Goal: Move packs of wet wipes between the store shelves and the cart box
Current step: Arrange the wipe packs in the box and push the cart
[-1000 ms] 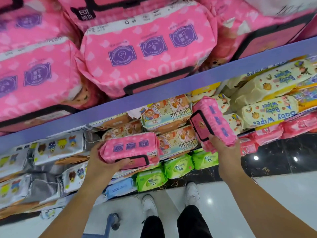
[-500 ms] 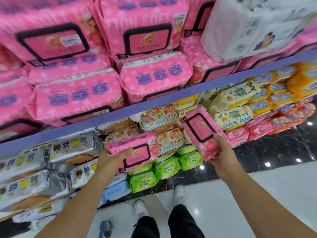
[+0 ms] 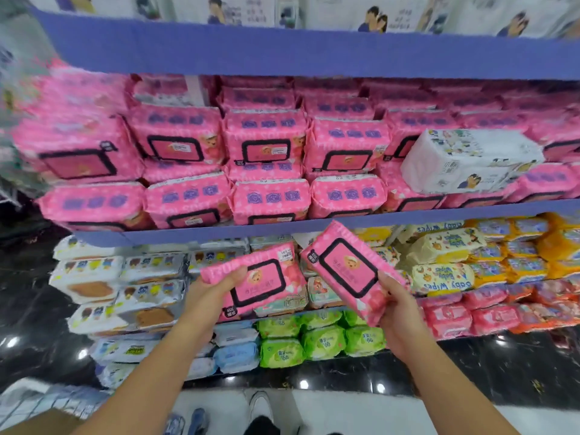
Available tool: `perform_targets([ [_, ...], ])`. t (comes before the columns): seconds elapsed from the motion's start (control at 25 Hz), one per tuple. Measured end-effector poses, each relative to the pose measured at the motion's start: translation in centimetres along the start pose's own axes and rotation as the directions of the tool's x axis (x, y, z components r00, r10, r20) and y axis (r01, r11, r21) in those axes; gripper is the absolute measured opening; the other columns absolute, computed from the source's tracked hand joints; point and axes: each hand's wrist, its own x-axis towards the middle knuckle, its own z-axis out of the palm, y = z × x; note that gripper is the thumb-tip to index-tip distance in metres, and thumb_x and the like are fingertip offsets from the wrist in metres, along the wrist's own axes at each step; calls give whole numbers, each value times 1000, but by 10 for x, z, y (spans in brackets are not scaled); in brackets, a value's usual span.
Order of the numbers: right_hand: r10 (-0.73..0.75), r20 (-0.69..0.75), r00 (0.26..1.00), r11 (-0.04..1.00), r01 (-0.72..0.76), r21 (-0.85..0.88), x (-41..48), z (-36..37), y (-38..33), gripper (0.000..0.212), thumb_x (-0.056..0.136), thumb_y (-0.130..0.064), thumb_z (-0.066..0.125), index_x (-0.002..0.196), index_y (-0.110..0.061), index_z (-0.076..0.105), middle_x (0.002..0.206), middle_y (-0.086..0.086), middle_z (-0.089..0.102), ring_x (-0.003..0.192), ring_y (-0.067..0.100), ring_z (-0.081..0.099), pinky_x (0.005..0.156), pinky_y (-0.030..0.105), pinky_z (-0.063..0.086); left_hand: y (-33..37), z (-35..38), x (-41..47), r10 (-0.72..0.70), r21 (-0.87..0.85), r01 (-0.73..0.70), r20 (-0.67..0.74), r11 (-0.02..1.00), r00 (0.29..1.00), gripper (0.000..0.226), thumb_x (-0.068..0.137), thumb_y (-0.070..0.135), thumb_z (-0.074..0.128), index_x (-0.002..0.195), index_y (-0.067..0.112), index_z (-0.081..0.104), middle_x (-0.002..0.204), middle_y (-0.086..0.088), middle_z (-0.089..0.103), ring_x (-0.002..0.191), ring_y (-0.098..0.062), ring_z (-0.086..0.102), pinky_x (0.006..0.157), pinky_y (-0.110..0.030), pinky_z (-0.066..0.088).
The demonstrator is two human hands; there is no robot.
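A: Head view first. What do the hands have?

B: One pack of wipes each. The left hand [image 3: 212,298] grips the left pack [image 3: 276,262] by its near end, thumb on top and fingers beneath. The right hand [image 3: 398,312] grips the right pack [image 3: 365,304] at its lower end, thumb along the edge.

A: And where are the packs?

B: They're in the air in front of the shelving, just below the front edge of the middle shelf [image 3: 439,215], both tilted with their faces to the camera. Their near corners sit just beside each other, and I can't tell whether they touch. The pink stacks [image 3: 266,146] on that shelf look like the same product, with one white pack [image 3: 470,161] lying on top at the right.

A: How will they handle?

B: I'd judge them soft and fairly light, since each one is carried at one end by a single hand. The film wrap looks glossy, so it's probably a bit slippery, and a pack held by one end may sag.

A: So what's the best hold?

B: Across the short width, thumb on top and fingers beneath, and clear of the black-framed lid flap [image 3: 348,270], which could pop open if squeezed. They aren't fragile, so a firm squeeze should do no harm.

A: Is the cart box in sight?

B: I can't identify it. The lower left corner is too blurred.
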Motion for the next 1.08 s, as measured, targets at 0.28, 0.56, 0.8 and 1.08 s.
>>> perform_targets([
  [0.28,87,331,939,994,-60,-92,-14,62,15,28,99,-30,54,115,-13,69,89,0,79,78,16,74,62,29,61,-1,-90,-120,115,9,-119,-330,993,937,48,66,40,90,102,10,77,87,-13,80,76,-29,78,69,-37,63],
  [0.56,279,582,764,953,-143,-269,-85,143,111,35,93,-40,60,110,-12,75,104,9,78,81,23,75,63,31,61,-89,-187,-271,-27,-150,-112,-705,982,708,38,77,32,87,105,9,74,88,-14,80,69,-25,77,57,-34,61],
  [0.8,466,666,582,856,-104,-507,-168,201,182,49,84,-34,65,121,-3,69,105,16,76,78,24,75,61,30,61,-189,-249,-379,-164,-287,-190,-859,939,486,72,54,63,93,107,17,76,100,-8,80,95,-33,76,94,-57,56],
  [1.08,617,681,394,726,49,-686,-248,253,271,70,59,-54,86,106,-5,73,84,24,59,72,28,56,62,35,48,-287,-302,-461,-342,-405,-182,-890,896,301,37,73,32,90,99,11,75,78,-8,80,67,-27,78,53,-32,58],
])
